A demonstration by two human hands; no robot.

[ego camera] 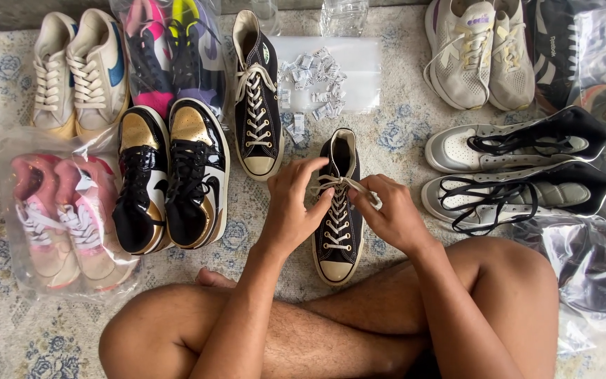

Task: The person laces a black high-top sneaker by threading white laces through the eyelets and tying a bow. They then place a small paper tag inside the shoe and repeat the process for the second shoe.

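Note:
A black high-top canvas sneaker (338,242) with cream laces and a cream toe cap stands on the rug just in front of my crossed legs. My left hand (294,200) pinches the lace at the shoe's upper eyelets on its left side. My right hand (387,210) grips the lace end on the right side, near the top of the tongue. Its matching sneaker (256,105) stands farther back to the left, laces tied loosely.
Black and gold high-tops (170,179) sit left of my hands. Pink shoes in a clear bag (57,217) lie at far left. Grey-black boots (520,172) lie on their sides at right. A clear bag with small white packets (317,84) lies behind.

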